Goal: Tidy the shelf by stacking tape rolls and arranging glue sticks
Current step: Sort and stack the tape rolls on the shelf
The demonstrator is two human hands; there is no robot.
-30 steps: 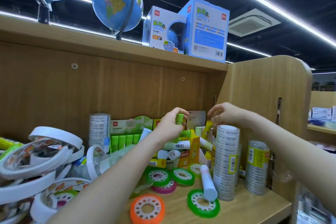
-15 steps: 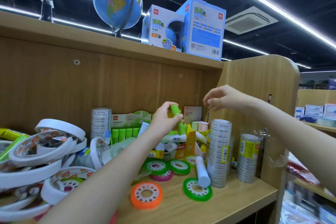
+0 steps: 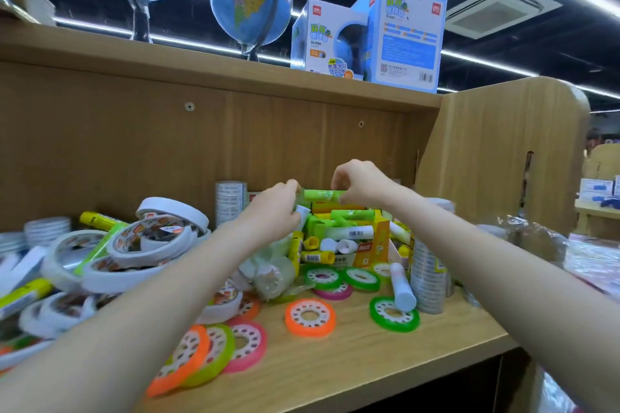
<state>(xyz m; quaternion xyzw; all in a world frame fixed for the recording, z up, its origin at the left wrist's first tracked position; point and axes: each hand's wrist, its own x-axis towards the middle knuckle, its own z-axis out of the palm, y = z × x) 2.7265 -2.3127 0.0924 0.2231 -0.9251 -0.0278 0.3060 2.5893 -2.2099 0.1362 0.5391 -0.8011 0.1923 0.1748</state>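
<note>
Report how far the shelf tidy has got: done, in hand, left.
Done: little shows; a clear tape stack stands upright at the right.
In hand: left hand and right hand hold a green glue stick level above the yellow glue stick box.
Left: white tape rolls heaped at the left, coloured tape rolls scattered flat, and a white glue stick lying loose.

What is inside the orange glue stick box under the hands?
The orange box holds a jumble of glue sticks, green, white and yellow, lying at mixed angles. Its lower layers and floor are hidden by the pile.
</note>
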